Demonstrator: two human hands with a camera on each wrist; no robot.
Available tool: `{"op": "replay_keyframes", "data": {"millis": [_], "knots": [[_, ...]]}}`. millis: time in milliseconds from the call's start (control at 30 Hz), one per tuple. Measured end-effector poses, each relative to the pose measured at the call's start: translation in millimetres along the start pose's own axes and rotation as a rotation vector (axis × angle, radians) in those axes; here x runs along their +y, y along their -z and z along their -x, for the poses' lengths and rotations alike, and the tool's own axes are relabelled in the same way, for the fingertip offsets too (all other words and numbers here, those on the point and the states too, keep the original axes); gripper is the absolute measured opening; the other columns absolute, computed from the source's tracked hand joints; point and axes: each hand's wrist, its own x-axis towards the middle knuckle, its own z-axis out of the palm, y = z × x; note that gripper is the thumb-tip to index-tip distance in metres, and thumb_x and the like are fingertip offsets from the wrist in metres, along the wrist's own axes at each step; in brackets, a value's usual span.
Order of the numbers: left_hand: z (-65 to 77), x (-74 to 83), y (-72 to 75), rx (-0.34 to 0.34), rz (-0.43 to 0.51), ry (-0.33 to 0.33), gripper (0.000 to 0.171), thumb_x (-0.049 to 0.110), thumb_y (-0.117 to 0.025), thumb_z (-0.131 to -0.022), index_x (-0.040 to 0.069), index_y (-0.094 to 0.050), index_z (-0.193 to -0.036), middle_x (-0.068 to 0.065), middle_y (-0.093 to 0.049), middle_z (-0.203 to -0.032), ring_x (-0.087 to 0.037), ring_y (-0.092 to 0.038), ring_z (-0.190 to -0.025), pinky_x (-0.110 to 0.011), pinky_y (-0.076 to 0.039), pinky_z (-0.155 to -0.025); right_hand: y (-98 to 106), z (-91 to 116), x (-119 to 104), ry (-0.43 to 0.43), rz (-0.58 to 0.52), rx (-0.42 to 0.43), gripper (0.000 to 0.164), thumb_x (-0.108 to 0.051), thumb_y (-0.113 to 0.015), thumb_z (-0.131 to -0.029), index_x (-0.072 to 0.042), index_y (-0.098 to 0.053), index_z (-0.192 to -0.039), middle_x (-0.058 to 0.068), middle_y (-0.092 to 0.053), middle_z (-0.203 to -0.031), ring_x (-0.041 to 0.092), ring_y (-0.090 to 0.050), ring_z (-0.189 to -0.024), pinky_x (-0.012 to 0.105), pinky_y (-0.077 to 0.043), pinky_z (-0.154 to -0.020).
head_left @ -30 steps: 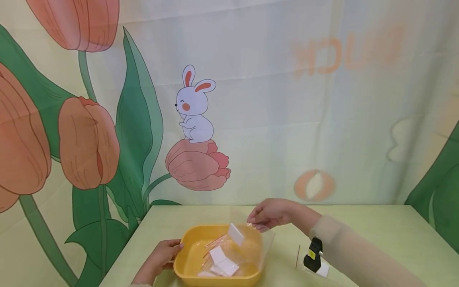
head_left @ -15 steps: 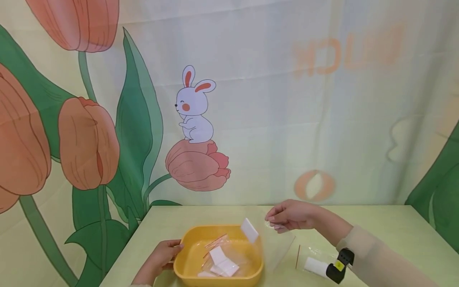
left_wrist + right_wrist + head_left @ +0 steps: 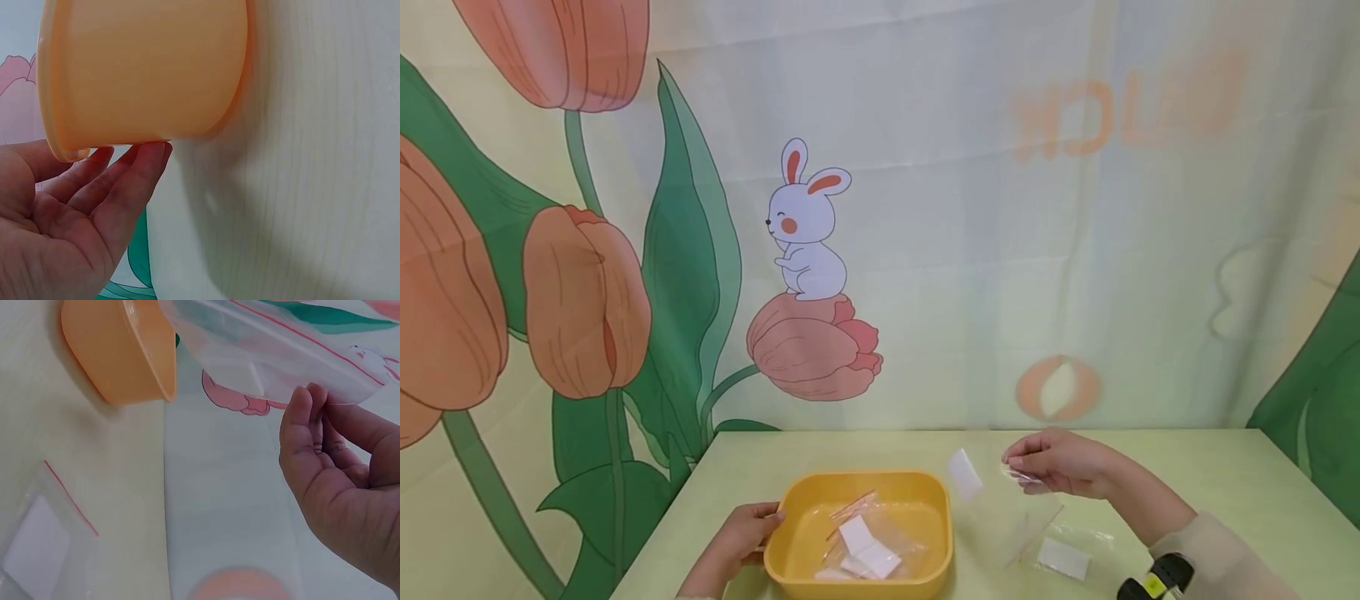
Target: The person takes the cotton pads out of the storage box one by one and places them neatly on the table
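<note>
Above the desk (image 3: 1232,483), my right hand (image 3: 1067,463) pinches a bag (image 3: 272,359) by one edge, risking a slip; my left hand (image 3: 743,533) grips the tub (image 3: 857,589).

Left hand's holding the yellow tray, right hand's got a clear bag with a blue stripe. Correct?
Not quite: the stripe is red, not blue, per the right wrist view. Otherwise yes: left hand holding the yellow tray, right hand holding a clear bag.

1 of the hands (image 3: 350,487) pinches a red-lined clear bag (image 3: 281,356).
</note>
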Motion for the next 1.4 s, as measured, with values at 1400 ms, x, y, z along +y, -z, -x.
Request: {"op": "replay_keyframes", "data": {"millis": [1400], "knots": [[0.9, 1.8, -6.9, 0.002, 0.001, -0.026, 0.045, 0.015, -0.053, -0.107, -0.011, -0.050, -0.143, -0.028, -0.064, -0.134, -0.020, -0.069, -0.095, -0.038, -0.065, -0.080, 97, 103, 129, -0.070, -0.350, 0.145, 0.020, -0.009, -0.052, -0.107, -0.016, -0.071, -0.108, -0.007, -0.076, -0.105, 0.000, -0.071, -0.097, 0.022, -0.061, -0.091]]}}
